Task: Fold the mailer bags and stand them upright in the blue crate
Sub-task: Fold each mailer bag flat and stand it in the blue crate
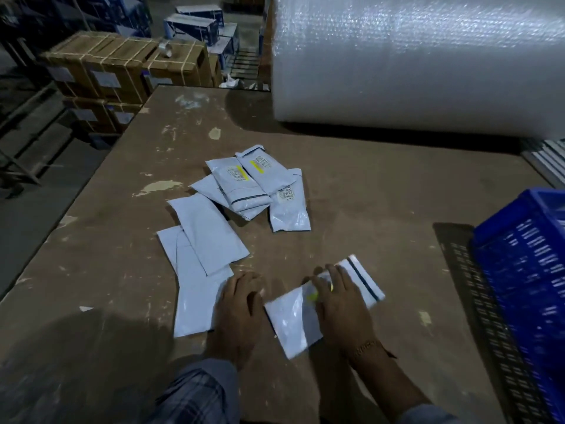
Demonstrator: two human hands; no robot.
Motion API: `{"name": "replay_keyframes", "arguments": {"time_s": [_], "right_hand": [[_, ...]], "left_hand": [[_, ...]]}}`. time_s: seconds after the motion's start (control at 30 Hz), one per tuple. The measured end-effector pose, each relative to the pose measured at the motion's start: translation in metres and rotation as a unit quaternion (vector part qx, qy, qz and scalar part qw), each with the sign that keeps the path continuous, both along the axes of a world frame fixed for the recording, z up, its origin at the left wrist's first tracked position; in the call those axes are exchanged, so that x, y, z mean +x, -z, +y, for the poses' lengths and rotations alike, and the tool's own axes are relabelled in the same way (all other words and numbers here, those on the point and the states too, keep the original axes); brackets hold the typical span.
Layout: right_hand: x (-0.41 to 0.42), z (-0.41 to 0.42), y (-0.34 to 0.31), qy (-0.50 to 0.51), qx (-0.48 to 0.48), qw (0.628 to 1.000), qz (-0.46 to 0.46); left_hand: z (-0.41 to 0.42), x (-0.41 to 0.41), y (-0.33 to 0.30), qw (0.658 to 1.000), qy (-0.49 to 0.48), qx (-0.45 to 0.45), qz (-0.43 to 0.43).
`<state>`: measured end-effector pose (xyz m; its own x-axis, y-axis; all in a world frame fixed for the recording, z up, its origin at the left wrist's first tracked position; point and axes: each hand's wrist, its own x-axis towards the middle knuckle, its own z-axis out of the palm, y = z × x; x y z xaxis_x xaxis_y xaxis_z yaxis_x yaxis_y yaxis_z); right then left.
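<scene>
Right hand (341, 296) lies flat on a bag (324, 304) on the counter (351, 209), fingers straight and spread – left hand (240, 304) rests beside it, fingers straight too. More bags (244, 185) sit further back (loose pile). Crate (526, 264) stands far right.

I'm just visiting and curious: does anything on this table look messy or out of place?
Nothing is damaged. The mailer bags lie in a loose, overlapping heap at odd angles, and the table is scuffed with pale patches.
</scene>
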<state>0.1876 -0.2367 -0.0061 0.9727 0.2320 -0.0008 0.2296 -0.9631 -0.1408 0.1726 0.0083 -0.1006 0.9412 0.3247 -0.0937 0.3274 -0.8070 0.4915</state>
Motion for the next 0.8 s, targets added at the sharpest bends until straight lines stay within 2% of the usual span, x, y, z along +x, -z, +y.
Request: {"name": "replay_keyframes", "arguments": {"time_s": [0.03, 0.07, 0.1, 0.13, 0.2, 0.33, 0.4, 0.43, 0.5, 0.6, 0.8], "right_hand": [[-0.003, -0.004, 0.006, -0.018, -0.010, 0.999, 0.038], [-0.008, -0.007, 0.011, -0.031, -0.017, 0.998, 0.050], [-0.013, -0.008, 0.013, -0.031, -0.024, 0.998, 0.058], [-0.020, -0.008, 0.013, -0.028, -0.024, 0.997, 0.064], [-0.031, -0.007, 0.014, -0.007, -0.018, 0.998, 0.062], [-0.054, -0.006, 0.013, 0.018, 0.059, 0.998, 0.031], [-0.060, -0.010, 0.015, 0.061, 0.086, 0.994, -0.011], [-0.060, -0.014, 0.017, 0.074, 0.070, 0.994, -0.026], [-0.055, -0.023, 0.027, 0.055, 0.042, 0.997, -0.022], [-0.050, -0.030, 0.047, 0.017, 0.061, 0.998, -0.014], [-0.047, -0.032, 0.055, 0.015, 0.046, 0.999, -0.012]], "left_hand": [[-0.007, -0.001, -0.032, 0.998, -0.001, -0.064, -0.018], [-0.006, -0.008, -0.039, 0.996, -0.006, -0.089, 0.009], [-0.014, -0.006, -0.037, 0.995, 0.004, -0.097, -0.014], [-0.019, -0.009, -0.048, 0.996, 0.008, -0.089, -0.002], [-0.034, -0.020, -0.068, 0.995, 0.013, -0.074, -0.063], [-0.054, -0.038, -0.081, 0.983, 0.110, -0.006, -0.149], [-0.062, -0.034, -0.074, 0.978, 0.151, 0.019, -0.142], [-0.067, -0.032, -0.073, 0.974, 0.174, 0.027, -0.143], [-0.081, -0.029, -0.062, 0.967, 0.214, 0.053, -0.127], [-0.088, -0.023, -0.044, 0.951, 0.270, 0.117, -0.090], [-0.090, -0.028, -0.039, 0.940, 0.287, 0.168, -0.078]]}}
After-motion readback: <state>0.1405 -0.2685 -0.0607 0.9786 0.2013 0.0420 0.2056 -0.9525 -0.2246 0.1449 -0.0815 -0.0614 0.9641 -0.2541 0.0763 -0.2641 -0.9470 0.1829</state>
